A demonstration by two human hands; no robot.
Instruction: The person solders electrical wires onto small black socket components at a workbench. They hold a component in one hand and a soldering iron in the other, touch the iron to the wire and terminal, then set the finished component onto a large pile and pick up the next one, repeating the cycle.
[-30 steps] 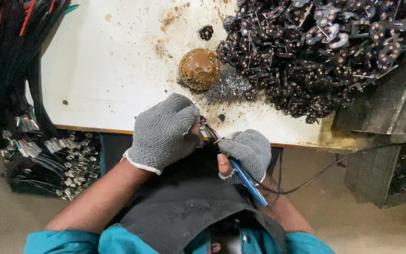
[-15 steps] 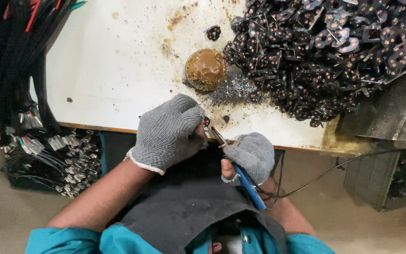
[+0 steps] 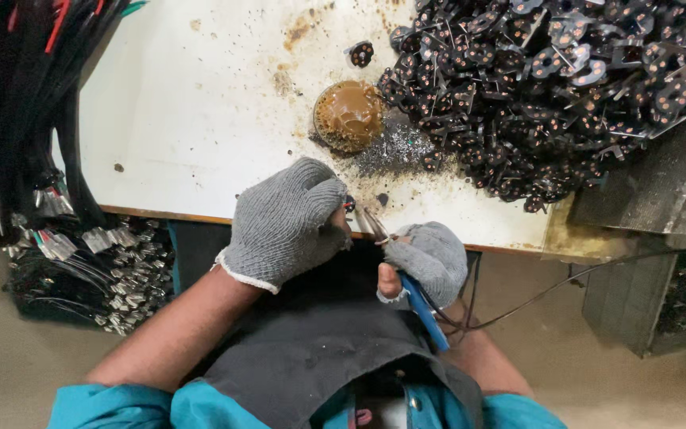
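My left hand (image 3: 289, 220), in a grey knit glove, is closed around a small dark part with thin wires at the table's front edge. My right hand (image 3: 430, 258), also gloved, grips a blue-handled soldering iron (image 3: 422, 306) whose metal tip (image 3: 373, 226) points up-left and meets the part held by the left hand. The part itself is mostly hidden by the left glove. Both hands hover just over the near edge of the stained white table (image 3: 200, 119).
A round brown flux tin (image 3: 348, 116) stands on the table beside grey solder residue. A large pile of small dark metal parts (image 3: 549, 87) fills the back right. Bundles of black cables with metal terminals (image 3: 81, 246) hang at the left. A thin cord (image 3: 565, 282) trails right.
Both hands stay together at the table edge. The view has drifted slightly, and the iron's tip remains against the part in the left hand.
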